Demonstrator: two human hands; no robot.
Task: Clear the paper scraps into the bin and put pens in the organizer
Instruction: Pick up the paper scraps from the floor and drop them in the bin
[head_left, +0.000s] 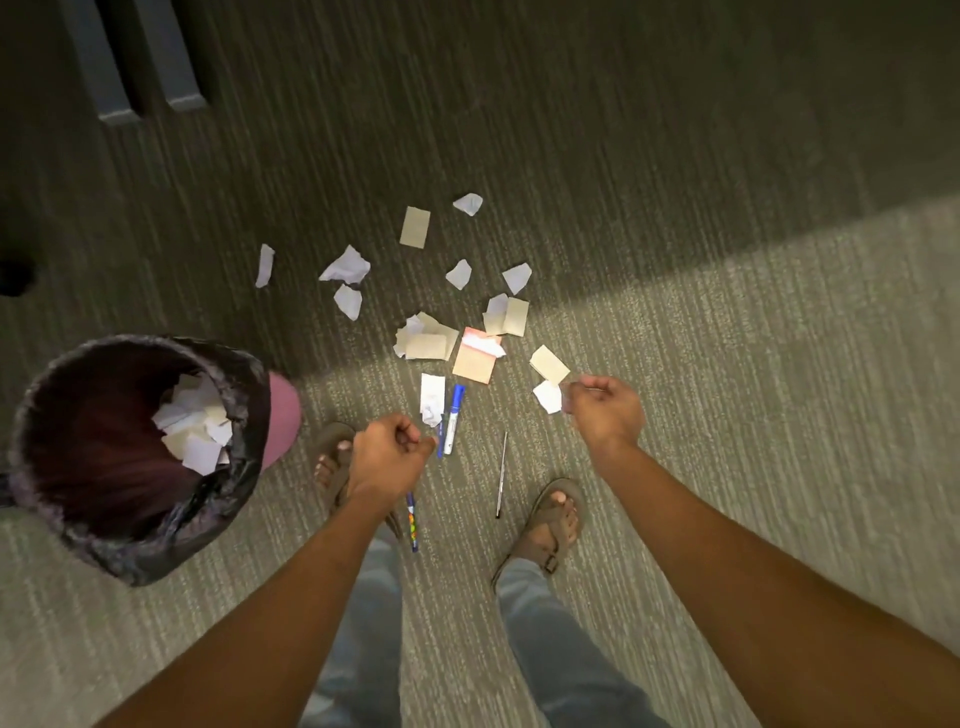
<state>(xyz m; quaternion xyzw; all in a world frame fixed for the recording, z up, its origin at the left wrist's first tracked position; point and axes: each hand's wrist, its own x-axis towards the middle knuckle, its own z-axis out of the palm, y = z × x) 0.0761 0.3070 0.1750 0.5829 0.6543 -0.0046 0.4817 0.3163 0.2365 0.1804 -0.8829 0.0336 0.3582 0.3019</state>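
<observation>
I stand over grey carpet. Several white and tan paper scraps (427, 340) lie scattered ahead of my feet, with a pink-edged note pad (474, 364) among them. A blue marker (455, 418), a thin dark pen (501, 475) and a patterned pen (412, 522) lie near my sandals. The bin (47, 415), lined with a black bag, stands at the left and holds several scraps (195, 426). My left hand (387, 460) hovers above the marker with its fingers curled and nothing seen in it. My right hand (608, 405) is curled too, beside a white scrap (548, 397).
Dark furniture legs (130, 62) stand at the far upper left, and a dark object (15, 275) sits at the left edge. My sandalled feet (550, 525) are planted just behind the pens. No organizer is in view.
</observation>
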